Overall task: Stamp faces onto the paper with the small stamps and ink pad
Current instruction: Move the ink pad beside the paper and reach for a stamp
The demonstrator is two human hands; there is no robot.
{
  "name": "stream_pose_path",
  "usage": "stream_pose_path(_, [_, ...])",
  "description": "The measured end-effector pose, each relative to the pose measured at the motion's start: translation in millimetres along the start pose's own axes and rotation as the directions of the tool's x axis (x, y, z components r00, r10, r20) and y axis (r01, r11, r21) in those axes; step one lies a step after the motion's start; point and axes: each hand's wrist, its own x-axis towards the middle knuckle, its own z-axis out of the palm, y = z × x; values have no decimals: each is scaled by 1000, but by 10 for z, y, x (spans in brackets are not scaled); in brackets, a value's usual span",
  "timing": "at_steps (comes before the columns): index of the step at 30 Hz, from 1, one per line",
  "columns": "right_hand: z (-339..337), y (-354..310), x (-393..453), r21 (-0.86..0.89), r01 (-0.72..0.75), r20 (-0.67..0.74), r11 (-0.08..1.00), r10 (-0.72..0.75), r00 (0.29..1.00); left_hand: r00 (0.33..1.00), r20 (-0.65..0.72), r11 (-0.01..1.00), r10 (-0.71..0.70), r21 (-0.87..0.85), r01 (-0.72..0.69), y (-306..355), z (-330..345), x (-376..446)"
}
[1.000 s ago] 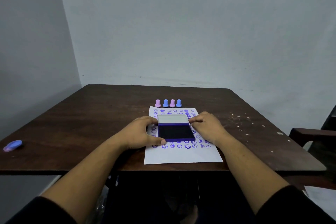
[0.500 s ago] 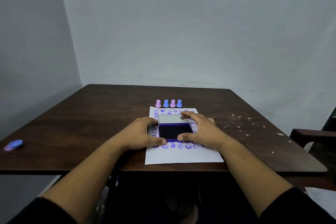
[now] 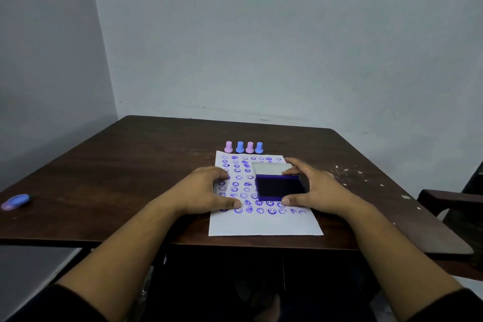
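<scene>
A white paper (image 3: 264,225) covered with several purple stamped faces lies near the table's front edge. On its right half sits the purple ink pad (image 3: 279,187), lid (image 3: 270,168) folded back and dark pad showing. My right hand (image 3: 313,189) grips the pad's right side, thumb at its near edge and fingers on the lid. My left hand (image 3: 206,191) rests on the paper's left part, fingers spread, no longer touching the pad. Small stamps stand in a row behind the paper: pink (image 3: 228,147), blue (image 3: 240,147), pink (image 3: 249,147), blue (image 3: 259,147).
The dark wooden table (image 3: 130,178) carries a blue-and-pink oval object (image 3: 16,201) near its left edge and pale specks (image 3: 345,172) on the right. A wooden chair arm (image 3: 449,198) sticks in at the right. Grey walls stand behind.
My right hand has closed around the ink pad and slid it rightward across the paper. My left hand has come off the pad and stays on the paper, uncovering more stamped faces.
</scene>
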Motion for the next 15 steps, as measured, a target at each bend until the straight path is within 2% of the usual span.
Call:
stream_pose_path(8, [-312, 311, -120, -71, -83, -34, 994, 81, 996, 1000, 21, 1000, -13, 3, 13, 4, 4, -17])
stream_pose_path(15, [-499, 447, -35, -131, -170, 1, 977, 171, 985, 1000, -2, 997, -7, 71, 7, 13, 18, -28])
